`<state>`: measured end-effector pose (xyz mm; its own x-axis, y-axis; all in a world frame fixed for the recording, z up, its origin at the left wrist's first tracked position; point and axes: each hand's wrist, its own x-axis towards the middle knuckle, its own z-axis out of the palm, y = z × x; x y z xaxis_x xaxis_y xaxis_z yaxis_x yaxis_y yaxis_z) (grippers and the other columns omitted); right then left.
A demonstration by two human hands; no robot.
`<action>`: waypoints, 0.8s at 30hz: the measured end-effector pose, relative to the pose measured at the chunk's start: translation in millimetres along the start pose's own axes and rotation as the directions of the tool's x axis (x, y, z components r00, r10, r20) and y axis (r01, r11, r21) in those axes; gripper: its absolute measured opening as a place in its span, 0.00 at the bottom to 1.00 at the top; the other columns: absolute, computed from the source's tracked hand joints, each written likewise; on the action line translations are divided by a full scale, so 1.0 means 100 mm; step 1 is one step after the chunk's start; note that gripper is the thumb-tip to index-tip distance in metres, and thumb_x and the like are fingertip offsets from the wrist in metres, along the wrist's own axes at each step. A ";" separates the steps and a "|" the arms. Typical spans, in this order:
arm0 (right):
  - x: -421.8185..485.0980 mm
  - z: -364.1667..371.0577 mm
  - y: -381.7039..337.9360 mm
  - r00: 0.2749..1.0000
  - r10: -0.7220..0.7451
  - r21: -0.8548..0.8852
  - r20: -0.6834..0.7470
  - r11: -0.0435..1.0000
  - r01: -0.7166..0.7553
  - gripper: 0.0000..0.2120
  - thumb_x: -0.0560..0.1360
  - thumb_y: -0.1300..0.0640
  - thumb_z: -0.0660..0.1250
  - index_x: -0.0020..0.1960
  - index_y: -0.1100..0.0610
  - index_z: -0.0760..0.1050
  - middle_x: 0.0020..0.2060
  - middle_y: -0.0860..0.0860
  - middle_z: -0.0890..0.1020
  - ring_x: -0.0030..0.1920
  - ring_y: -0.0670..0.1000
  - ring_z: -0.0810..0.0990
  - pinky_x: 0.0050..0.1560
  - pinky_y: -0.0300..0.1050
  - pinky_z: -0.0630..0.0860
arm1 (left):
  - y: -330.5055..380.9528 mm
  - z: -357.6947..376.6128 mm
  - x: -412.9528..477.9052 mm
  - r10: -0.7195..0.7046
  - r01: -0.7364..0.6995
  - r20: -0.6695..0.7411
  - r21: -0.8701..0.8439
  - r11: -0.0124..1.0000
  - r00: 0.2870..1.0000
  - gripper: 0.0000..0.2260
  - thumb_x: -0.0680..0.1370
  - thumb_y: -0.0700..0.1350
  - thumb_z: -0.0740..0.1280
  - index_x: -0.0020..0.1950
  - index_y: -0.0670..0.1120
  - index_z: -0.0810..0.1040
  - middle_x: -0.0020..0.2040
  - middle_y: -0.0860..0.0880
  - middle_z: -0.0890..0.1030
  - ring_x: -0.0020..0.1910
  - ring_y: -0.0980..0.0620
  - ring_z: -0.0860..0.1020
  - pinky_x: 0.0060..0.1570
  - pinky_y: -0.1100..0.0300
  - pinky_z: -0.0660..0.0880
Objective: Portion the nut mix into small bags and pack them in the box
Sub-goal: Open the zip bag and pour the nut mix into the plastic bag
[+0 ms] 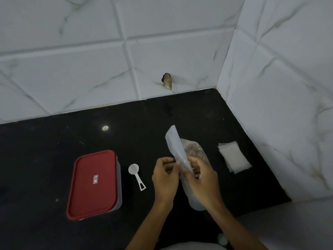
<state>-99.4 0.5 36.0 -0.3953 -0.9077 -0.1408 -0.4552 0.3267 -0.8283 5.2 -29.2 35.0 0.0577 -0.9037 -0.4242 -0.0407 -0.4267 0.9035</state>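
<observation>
head: bag (pixel 175 147) between left hand (pixel 165 177), right hand (pixel 201 179)

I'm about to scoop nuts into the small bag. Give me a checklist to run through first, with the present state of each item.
1. Small bag gripped by left hand and right hand: ok.
2. Small bag's mouth opened: cannot tell.
3. Nut mix bag in reach, just behind the hands: ok.
4. Scoop lying free on the counter beside the box: ok.
5. A hand free to take the scoop: not ok, both hold the small bag.
6. Box open for packing: not ok, its red lid is on.
</observation>
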 end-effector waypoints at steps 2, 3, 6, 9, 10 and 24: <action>-0.05 0.01 -0.02 0.986 -0.166 -0.030 -0.022 0.986 0.166 0.09 0.76 0.55 0.71 0.55 0.49 0.76 0.46 0.38 0.77 0.50 0.33 0.77 0.52 0.26 0.72 | 0.04 -0.03 -0.03 0.025 -0.024 0.059 -0.026 0.999 0.998 0.04 0.81 0.44 0.69 0.55 0.48 0.80 0.48 0.47 0.86 0.47 0.52 0.86 0.53 0.48 0.83; -0.08 0.00 -0.05 0.978 -0.208 -0.041 -0.010 0.977 0.207 0.09 0.76 0.57 0.71 0.56 0.51 0.76 0.45 0.37 0.76 0.50 0.30 0.75 0.50 0.22 0.69 | 0.06 -0.04 -0.05 0.034 -0.031 0.092 -0.033 0.999 0.995 0.04 0.82 0.44 0.68 0.55 0.46 0.81 0.47 0.46 0.87 0.47 0.49 0.86 0.54 0.45 0.83; -0.15 -0.02 -0.13 0.977 -0.204 0.033 0.058 0.979 0.202 0.10 0.77 0.56 0.69 0.56 0.47 0.76 0.46 0.38 0.75 0.49 0.29 0.75 0.48 0.21 0.69 | 0.09 -0.09 -0.06 -0.004 0.020 0.161 -0.098 0.995 0.987 0.11 0.83 0.48 0.65 0.52 0.44 0.84 0.46 0.42 0.87 0.48 0.42 0.86 0.56 0.41 0.82; -0.15 -0.02 -0.14 0.982 -0.131 0.190 0.135 0.976 0.104 0.10 0.79 0.56 0.65 0.58 0.45 0.78 0.52 0.40 0.80 0.53 0.33 0.77 0.51 0.27 0.73 | 0.10 -0.14 -0.06 -0.064 0.092 0.183 -0.148 0.985 0.981 0.13 0.82 0.51 0.68 0.52 0.42 0.85 0.48 0.41 0.87 0.51 0.42 0.86 0.58 0.42 0.81; -0.13 -0.04 -0.15 0.982 -0.099 0.239 0.160 0.969 0.059 0.11 0.80 0.57 0.64 0.59 0.45 0.78 0.52 0.38 0.81 0.54 0.34 0.77 0.55 0.29 0.74 | 0.11 -0.15 -0.05 -0.078 0.104 0.179 -0.143 0.984 0.981 0.12 0.81 0.50 0.69 0.53 0.42 0.85 0.49 0.42 0.87 0.52 0.42 0.86 0.59 0.42 0.80; -0.05 -0.14 -0.34 0.981 -0.183 0.062 -0.066 0.980 0.188 0.08 0.73 0.53 0.74 0.48 0.42 0.80 0.39 0.41 0.83 0.41 0.41 0.82 0.42 0.39 0.80 | 0.23 -0.15 -0.05 0.139 -0.134 0.058 -0.083 0.988 0.989 0.02 0.80 0.44 0.71 0.48 0.48 0.84 0.44 0.46 0.87 0.46 0.45 0.86 0.53 0.41 0.82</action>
<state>-92.8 -2.8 72.6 -0.3566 -0.9329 0.0495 -0.4709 0.1337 -0.8720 18.7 -33.9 59.0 -0.0068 -0.9547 -0.2976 0.0353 -0.2977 0.9540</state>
